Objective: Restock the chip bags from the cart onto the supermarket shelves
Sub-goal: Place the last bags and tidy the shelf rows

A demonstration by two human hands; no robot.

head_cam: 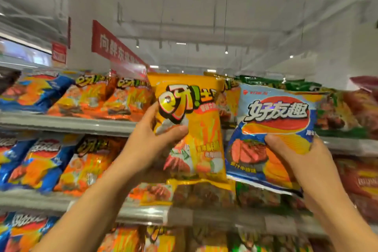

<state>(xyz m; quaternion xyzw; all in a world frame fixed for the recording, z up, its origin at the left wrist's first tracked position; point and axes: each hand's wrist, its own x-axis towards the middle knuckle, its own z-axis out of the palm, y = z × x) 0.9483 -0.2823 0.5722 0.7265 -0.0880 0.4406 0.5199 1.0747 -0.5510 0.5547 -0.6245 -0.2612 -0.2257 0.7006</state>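
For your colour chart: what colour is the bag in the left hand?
Yellow bag, head view.

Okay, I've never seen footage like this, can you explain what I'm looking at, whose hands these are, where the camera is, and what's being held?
There is one picture, from a camera worn on a person's head, looking at supermarket shelves. No machine: both hands are that person's own. The left hand grips a yellow chip bag, thumb across its front. The right hand grips a blue chip bag beside it. Both bags are raised in front of the grey shelves, which already hold rows of orange, blue and green bags. The cart is out of view.
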